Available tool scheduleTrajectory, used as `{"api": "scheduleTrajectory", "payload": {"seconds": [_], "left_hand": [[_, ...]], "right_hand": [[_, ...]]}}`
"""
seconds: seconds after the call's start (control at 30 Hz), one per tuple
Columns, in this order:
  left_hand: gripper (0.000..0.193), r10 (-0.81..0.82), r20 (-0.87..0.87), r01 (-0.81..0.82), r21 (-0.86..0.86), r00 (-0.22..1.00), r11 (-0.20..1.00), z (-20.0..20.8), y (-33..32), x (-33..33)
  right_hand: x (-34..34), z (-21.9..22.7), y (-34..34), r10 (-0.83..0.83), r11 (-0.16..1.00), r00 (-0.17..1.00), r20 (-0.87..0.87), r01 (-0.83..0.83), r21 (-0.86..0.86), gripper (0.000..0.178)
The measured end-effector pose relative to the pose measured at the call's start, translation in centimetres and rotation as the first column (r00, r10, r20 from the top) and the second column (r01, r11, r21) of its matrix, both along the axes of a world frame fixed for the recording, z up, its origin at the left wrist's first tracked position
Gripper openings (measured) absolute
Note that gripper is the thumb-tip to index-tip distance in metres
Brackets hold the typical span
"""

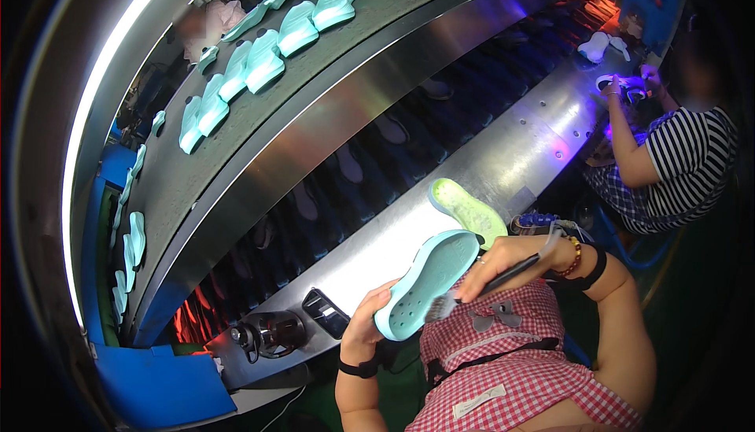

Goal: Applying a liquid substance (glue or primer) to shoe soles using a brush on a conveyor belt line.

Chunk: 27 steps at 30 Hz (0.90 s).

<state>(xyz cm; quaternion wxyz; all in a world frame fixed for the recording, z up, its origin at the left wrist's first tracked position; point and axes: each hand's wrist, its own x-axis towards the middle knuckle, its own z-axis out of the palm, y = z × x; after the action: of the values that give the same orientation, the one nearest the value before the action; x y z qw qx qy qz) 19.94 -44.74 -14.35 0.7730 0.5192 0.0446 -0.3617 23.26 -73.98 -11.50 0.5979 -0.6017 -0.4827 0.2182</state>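
My left hand [366, 312] grips the toe end of a turquoise shoe sole [425, 281], which is tilted with its hollow inner side up and small holes showing near the toe. In my right hand [503, 262] is a brush [513, 274] with a black handle. Its pale bristles are at the sole's near rim; whether they press on it I cannot tell. Just beyond the turquoise sole, a yellow-green sole [465, 205] lies on the metal ledge [393, 226].
A conveyor belt [314, 58] carrying several turquoise soles [264, 62] curves along the far left. Below it, dark shoe parts sit under reddish light. A phone [325, 314] and a dark jug [275, 334] stand on the ledge. At right, a co-worker [668, 149] handles a shoe part.
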Motion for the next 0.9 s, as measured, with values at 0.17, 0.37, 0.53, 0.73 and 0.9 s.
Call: {"api": "scheduleTrajectory", "payload": {"seconds": [0.17, 0.37, 0.53, 0.73, 0.9], "left_hand": [[0.073, 0.012, 0.024, -0.011, -0.064, 1.0, 0.998, 1.9, 0.4, -0.8], [0.081, 0.432, -0.143, -0.449, -0.121, 0.89, 0.885, 1.9, 0.3, -2.3], [0.093, 0.417, -0.227, -0.454, -0.659, 0.88, 0.6, -1.5, -6.0, -0.2], [0.083, 0.683, -0.115, -0.68, -0.312, 0.721, 0.664, -3.5, -7.8, 0.2], [0.083, 0.73, -0.12, -0.682, -0.484, 0.673, 0.548, -3.2, -6.7, 1.0]], "right_hand": [[-0.6, -0.3, -0.1, -0.252, 0.966, 0.964, -0.086, 0.256, 0.042, 0.021], [-2.4, 2.3, -0.6, -0.194, 0.973, 0.979, 0.064, 0.184, 0.14, 0.024], [-1.9, -0.5, 2.1, -0.491, 0.869, 0.869, -0.061, 0.493, 0.025, 0.019], [-1.6, -2.4, 4.6, -0.531, 0.846, 0.782, 0.327, 0.507, 0.163, 0.02], [-1.9, -1.1, 2.3, -0.279, 0.954, 0.904, 0.325, 0.3, -0.017, 0.019]]}}
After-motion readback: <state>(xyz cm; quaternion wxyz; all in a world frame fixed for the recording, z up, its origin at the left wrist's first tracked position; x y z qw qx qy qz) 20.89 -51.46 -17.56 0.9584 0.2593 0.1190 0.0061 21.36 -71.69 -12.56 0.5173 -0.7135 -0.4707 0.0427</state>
